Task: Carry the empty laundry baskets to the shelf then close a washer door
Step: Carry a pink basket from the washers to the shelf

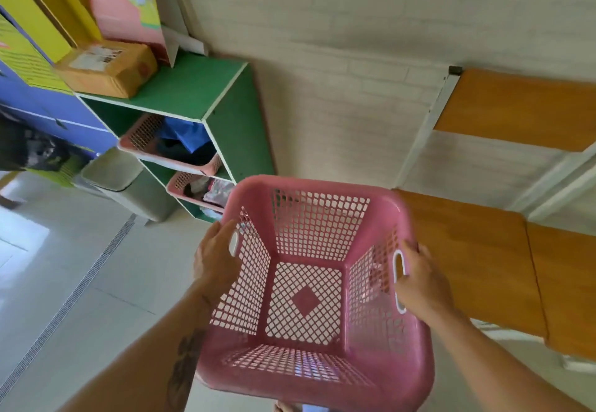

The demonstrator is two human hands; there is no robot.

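I hold an empty pink laundry basket out in front of me with both hands. My left hand lies flat against its left side by the white handle slot. My right hand grips the right rim at the other white handle. Ahead to the left stands the green shelf. Two pink baskets with clothes sit in its compartments, one upper and one lower. No washer is in view.
A brown parcel lies on top of the shelf. A grey lidded bin stands on the tiled floor beside the shelf. Orange wooden tabletops on a white frame lie to the right, along the white brick wall.
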